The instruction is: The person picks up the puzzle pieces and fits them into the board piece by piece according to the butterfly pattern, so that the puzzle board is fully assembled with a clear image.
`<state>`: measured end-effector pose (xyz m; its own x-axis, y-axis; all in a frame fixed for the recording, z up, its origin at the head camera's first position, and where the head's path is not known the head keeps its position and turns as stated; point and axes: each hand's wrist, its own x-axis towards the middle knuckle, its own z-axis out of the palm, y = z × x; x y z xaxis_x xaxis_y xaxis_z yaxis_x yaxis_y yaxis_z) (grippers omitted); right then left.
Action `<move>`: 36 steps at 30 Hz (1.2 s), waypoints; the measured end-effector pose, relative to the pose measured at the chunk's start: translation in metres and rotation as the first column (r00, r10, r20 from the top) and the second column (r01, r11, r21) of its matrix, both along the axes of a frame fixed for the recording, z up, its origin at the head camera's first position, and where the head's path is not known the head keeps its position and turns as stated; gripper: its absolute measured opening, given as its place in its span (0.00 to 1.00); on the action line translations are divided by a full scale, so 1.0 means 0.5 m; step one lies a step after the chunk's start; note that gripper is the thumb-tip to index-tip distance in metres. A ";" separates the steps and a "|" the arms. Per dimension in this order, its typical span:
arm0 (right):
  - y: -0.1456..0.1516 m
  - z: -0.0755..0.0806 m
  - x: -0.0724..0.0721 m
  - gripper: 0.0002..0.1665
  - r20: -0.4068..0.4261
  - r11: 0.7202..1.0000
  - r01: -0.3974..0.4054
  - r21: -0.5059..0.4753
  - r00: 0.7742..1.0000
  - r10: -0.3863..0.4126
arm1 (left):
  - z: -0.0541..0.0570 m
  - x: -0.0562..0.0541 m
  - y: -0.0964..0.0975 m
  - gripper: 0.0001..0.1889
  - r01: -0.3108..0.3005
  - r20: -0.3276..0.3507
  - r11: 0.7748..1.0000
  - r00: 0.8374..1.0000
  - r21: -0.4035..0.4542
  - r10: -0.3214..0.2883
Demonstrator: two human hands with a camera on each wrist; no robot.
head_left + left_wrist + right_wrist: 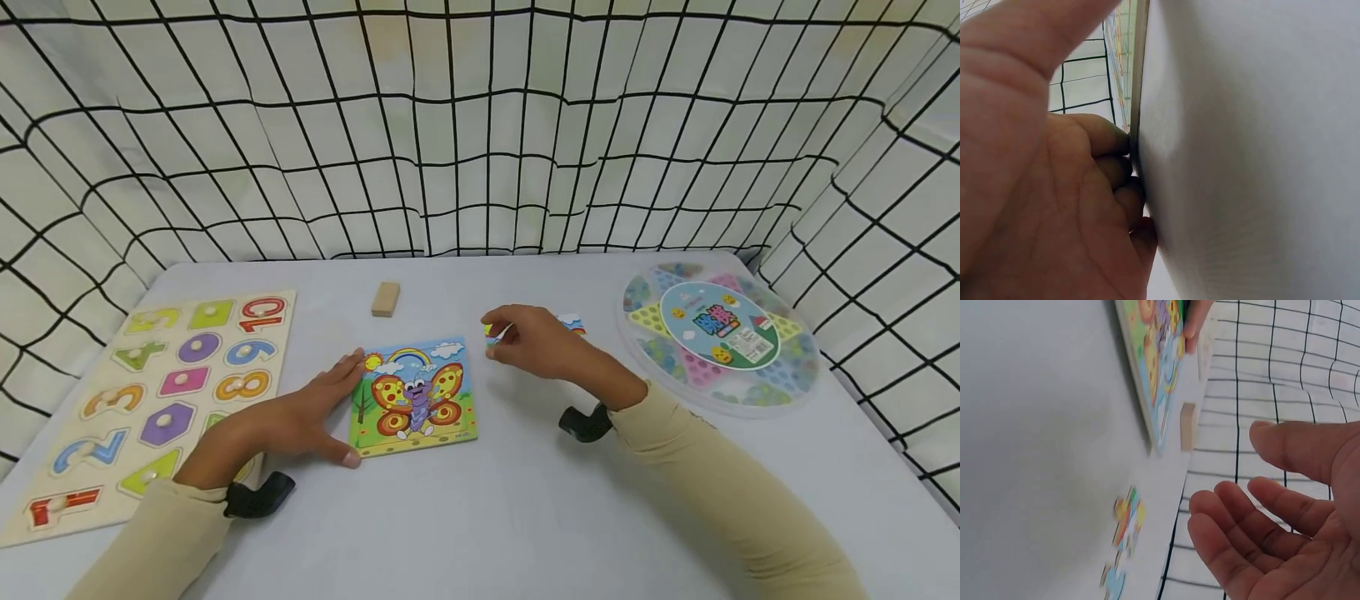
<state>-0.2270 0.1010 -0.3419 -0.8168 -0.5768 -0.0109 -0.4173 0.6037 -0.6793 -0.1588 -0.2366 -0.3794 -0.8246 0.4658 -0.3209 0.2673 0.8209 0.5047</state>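
Left hand [303, 417] is spread out at the left edge of the butterfly jigsaw board [416, 400], fingers and thumb touching it but not really gripping; the board lies face up on the worktop [517, 508], pretty much square, so no long axis worth mentioning; right hand [536, 342] hovers beyond the board's right side, fingers loosely bent with nothing in them, going by the right wrist view; loose jigsaw pieces lie by it, a multicoloured piece [1129, 515] nearer the board and a pale blue piece [1115, 584] further off; imo what counts is that the right hand is the nearer one to both, with the board to its left; further back there's a plain wooden block [386, 300].
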 end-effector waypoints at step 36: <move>0.227 -0.068 -0.005 0.24 -0.070 0.991 -0.009 0.133 0.997 0.019 | 0.004 0.007 -0.001 0.65 -0.016 -0.006 1.000 1.000 0.013 0.016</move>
<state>-0.2296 0.2143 -0.3758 -0.8101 -0.5855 -0.0301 -0.4706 0.6800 -0.5623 -0.1554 -0.2370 -0.3776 -0.8339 0.4568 -0.3097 0.2578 0.8185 0.5134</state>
